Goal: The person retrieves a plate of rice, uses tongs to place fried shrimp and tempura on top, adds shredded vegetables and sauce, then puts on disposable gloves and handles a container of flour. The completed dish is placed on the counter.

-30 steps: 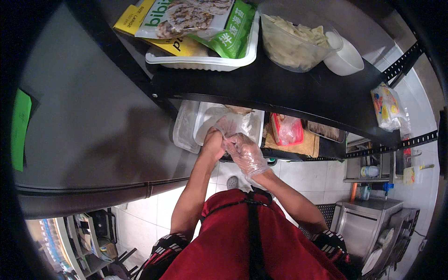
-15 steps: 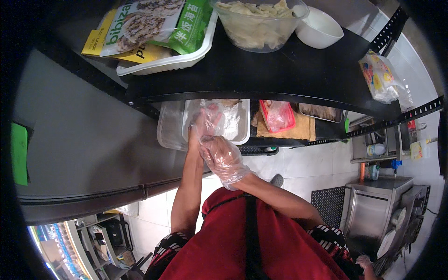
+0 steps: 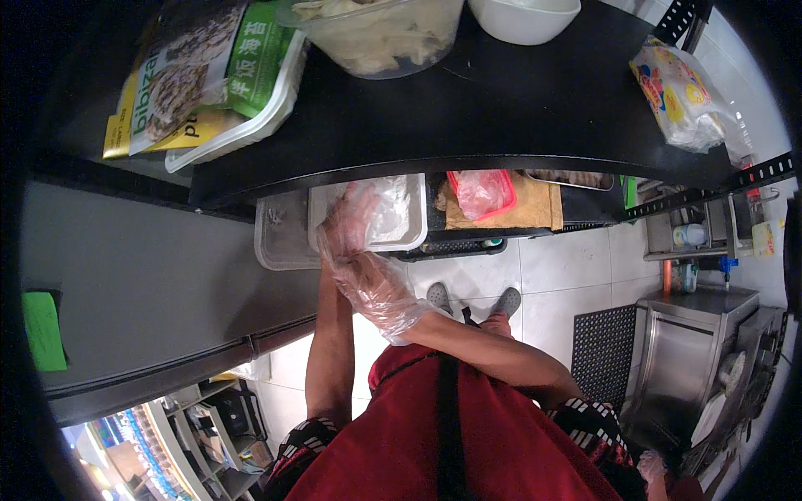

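Note:
My left hand (image 3: pixel 347 219), in a clear plastic glove, reaches over a white tray (image 3: pixel 419 227) on the lower shelf. Its fingers look stretched out, though the crumpled film blurs them. My right hand (image 3: pixel 374 288), gloved the same way, is closed at my left wrist on the cuff of the left plastic glove. White, powdery-looking stuff (image 3: pixel 393 213) lies in the tray beside my left fingers. Left of it, a clear plastic container (image 3: pixel 280 242) stands partly behind the tray. To the right, a red tray (image 3: pixel 484 199) of pale pink, film-covered contents rests on a brown cloth-like sheet (image 3: pixel 543 209).
The black upper shelf (image 3: pixel 476 117) overhangs the trays. It bears a clear tub of pale pieces (image 3: pixel 376 42), a white bowl (image 3: pixel 526 21), a tray of packets (image 3: pixel 251 134) and a plastic-wrapped pack (image 3: pixel 681 92). Another person's gloved hand (image 3: pixel 652 465) shows at lower right, below a steel cabinet (image 3: pixel 681 351).
The view has shifted, so the shelf sits higher and both my shoes show. My right hand stays at my left wrist, and the left hand still reaches over the white tray.

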Motion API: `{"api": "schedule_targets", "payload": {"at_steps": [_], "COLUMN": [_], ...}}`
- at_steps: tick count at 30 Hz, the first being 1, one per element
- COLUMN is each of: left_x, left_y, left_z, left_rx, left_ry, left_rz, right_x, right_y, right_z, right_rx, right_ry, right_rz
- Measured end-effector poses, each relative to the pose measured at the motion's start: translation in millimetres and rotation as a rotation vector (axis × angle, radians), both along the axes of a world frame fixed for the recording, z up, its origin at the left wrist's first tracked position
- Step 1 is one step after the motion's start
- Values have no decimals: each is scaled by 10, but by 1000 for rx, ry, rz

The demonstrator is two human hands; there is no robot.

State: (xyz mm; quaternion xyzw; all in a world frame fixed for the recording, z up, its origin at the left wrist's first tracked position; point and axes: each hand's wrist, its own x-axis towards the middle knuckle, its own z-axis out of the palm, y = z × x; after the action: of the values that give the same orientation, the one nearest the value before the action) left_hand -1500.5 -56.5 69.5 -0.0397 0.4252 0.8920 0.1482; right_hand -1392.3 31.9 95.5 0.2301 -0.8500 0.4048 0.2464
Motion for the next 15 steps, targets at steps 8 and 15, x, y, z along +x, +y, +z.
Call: {"api": "schedule_targets", "payload": {"at_steps": [8,15], "left_x": [-57,-150], "left_y": [-175,-214], "left_z": [-85,-93], "left_rx": [83,132], "left_ry": [-20,-87], "left_rz": [-64,-129], "right_x": [-117,-114], "right_y": [15,64], "right_z": [8,74], "right_rx": [9,28], "right_ry": [58,6], "right_rz": [-31,-20]}}
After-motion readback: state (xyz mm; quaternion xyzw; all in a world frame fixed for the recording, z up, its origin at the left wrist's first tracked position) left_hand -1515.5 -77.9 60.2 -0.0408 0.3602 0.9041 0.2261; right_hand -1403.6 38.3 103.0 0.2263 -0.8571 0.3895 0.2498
